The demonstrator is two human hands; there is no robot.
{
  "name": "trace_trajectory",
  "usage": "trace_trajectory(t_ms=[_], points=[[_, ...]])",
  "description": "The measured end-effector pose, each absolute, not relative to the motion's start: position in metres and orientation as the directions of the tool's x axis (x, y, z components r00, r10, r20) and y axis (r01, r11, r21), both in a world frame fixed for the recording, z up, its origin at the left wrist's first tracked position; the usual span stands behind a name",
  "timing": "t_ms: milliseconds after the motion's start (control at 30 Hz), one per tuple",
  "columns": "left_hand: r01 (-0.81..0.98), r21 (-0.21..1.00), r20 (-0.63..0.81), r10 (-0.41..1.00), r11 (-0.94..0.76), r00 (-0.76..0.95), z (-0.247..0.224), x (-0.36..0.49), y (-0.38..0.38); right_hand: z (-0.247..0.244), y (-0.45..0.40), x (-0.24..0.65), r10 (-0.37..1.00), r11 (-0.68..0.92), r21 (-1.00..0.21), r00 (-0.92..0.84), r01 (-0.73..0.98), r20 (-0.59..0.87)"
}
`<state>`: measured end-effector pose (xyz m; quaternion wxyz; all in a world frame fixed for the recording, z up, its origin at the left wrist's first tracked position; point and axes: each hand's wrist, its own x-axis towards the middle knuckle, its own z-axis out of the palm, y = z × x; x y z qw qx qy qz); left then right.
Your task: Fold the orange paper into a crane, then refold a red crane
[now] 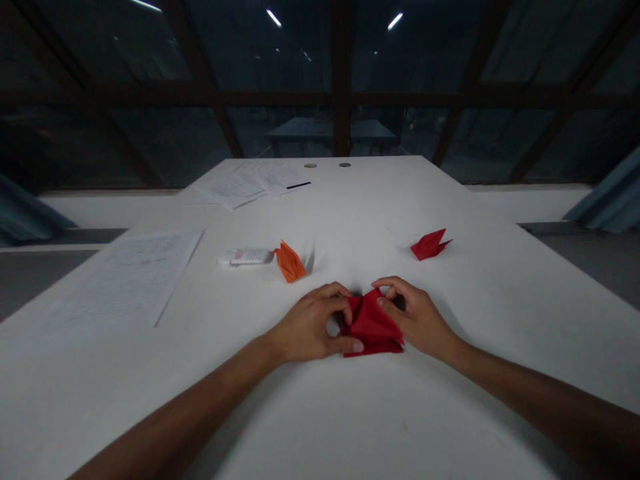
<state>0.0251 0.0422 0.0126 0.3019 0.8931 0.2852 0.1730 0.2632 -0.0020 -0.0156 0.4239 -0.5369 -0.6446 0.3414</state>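
A partly folded piece of red origami paper (373, 327) lies on the white table between my hands. My left hand (317, 323) grips its left side, with the thumb on the lower left corner and the curled fingers at the upper left edge. At the upper right, my right hand (413, 313) pinches the paper's top corner between thumb and index finger. Layers show open along the right end of the lower edge. Beyond my left hand stands an orange folded paper figure (290, 262). A red folded paper figure (430, 245) sits farther off at the right.
A white bottle or tube (247, 257) lies beside the orange figure. On the left of the table (350, 420) is a written sheet (130, 280). More papers (235, 187) and a dark thin stick (299, 185) lie farther back, before dark windows.
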Motion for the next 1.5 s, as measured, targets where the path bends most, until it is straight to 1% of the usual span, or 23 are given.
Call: trace_trajectory(t_ms=[100, 233, 300, 467, 667, 867, 1033, 1167, 1267, 1400, 1500], points=[[0.438, 0.616, 0.128, 0.632, -0.655, 0.764, 0.015, 0.030, 0.036, -0.016, -0.002, 0.263, 0.982, 0.187, -0.890, -0.067, 0.416, 0.175], [0.554, 0.539, 0.100, 0.701, -0.634, 0.706, 0.015, 0.037, 0.027, -0.015, -0.003, 0.263, 0.983, 0.186, -0.888, -0.074, 0.421, 0.171], [0.559, 0.545, 0.099, 0.710, -0.625, 0.697, 0.013, 0.038, 0.026, -0.015, -0.003, 0.263, 0.982, 0.190, -0.890, -0.080, 0.413, 0.173], [0.519, 0.632, 0.103, 0.726, -0.576, 0.680, 0.011, 0.037, 0.028, -0.018, -0.004, 0.264, 0.980, 0.199, -0.872, -0.110, 0.448, 0.167], [0.471, 0.677, 0.078, 0.692, -0.566, 0.718, 0.018, 0.034, 0.032, -0.018, -0.003, 0.265, 0.980, 0.198, -0.866, -0.109, 0.459, 0.167], [0.480, 0.636, 0.048, 0.651, -0.605, 0.757, 0.020, 0.030, 0.035, -0.019, -0.002, 0.265, 0.963, 0.267, -0.814, -0.172, 0.516, 0.206], [0.518, 0.605, 0.029, 0.668, -0.605, 0.744, 0.025, 0.031, 0.034, -0.015, -0.004, 0.264, 0.951, 0.308, -0.816, -0.177, 0.490, 0.253], [0.512, 0.577, 0.013, 0.633, -0.637, 0.774, 0.030, 0.028, 0.034, -0.013, -0.005, 0.265, 0.941, 0.338, -0.811, -0.173, 0.477, 0.290], [0.495, 0.575, 0.032, 0.623, -0.652, 0.782, 0.029, 0.025, 0.037, -0.014, -0.005, 0.266, 0.937, 0.350, -0.809, -0.178, 0.472, 0.301], [0.522, 0.568, 0.067, 0.667, -0.637, 0.742, 0.026, 0.024, 0.040, -0.014, -0.006, 0.266, 0.937, 0.349, -0.810, -0.172, 0.471, 0.303], [0.541, 0.580, 0.087, 0.707, -0.609, 0.702, 0.026, 0.024, 0.041, -0.014, -0.006, 0.265, 0.951, 0.309, -0.837, -0.162, 0.452, 0.264]])
